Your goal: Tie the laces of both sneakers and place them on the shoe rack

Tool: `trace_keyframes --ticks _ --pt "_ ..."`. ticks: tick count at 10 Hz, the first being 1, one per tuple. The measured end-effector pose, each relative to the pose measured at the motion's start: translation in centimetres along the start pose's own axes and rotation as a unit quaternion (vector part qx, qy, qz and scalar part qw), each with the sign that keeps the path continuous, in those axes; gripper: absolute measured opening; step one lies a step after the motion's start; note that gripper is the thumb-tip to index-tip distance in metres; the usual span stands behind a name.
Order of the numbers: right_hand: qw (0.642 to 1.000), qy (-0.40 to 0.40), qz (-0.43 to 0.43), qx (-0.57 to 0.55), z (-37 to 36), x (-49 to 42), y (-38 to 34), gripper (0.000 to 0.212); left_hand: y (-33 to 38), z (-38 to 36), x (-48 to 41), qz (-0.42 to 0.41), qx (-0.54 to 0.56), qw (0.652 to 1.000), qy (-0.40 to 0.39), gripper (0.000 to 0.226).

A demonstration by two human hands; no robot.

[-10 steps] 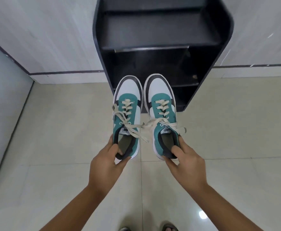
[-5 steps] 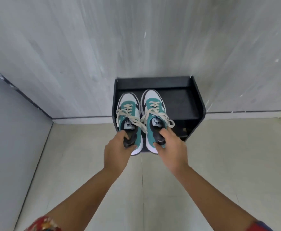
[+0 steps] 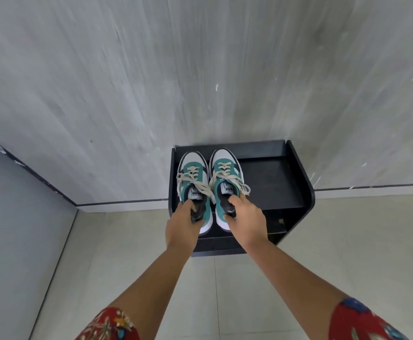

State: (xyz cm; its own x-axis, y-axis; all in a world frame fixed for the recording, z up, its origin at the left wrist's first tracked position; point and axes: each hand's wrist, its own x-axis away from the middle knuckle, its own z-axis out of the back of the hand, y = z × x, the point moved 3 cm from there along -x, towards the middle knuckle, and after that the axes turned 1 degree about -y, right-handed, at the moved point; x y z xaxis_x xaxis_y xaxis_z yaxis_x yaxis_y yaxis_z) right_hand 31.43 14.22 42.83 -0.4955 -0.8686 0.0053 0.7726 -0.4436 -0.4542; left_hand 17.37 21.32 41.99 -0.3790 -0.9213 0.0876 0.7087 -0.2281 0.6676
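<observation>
With laces (image 3: 195,185) appearing tied, the left hand (image 3: 181,227) and right hand (image 3: 246,220) are gripping each sneaker (image 3: 226,190) heel, positioning both over the shoe rack (image 3: 274,177) top, center frame; release is remaining.

Black shoe rack (image 3: 274,177) stands on tiled floor (image 3: 347,241) against the wall. Two sneakers (image 3: 195,175) at rack's left end, side by side, heels overhanging its front edge.
</observation>
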Motion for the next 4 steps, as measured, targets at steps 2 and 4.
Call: trace_keyframes --ticks 2,4 --pt "0.999 -0.019 -0.031 -0.011 -1.6 0.8 0.6 0.03 -1.2 -0.8 -0.1 0.0 -0.016 1.0 -0.01 0.027" --pt "0.997 -0.016 -0.066 -0.039 -0.4 1.3 -0.3 0.051 -1.2 -0.1 0.1 0.026 0.022 0.999 -0.026 0.061"
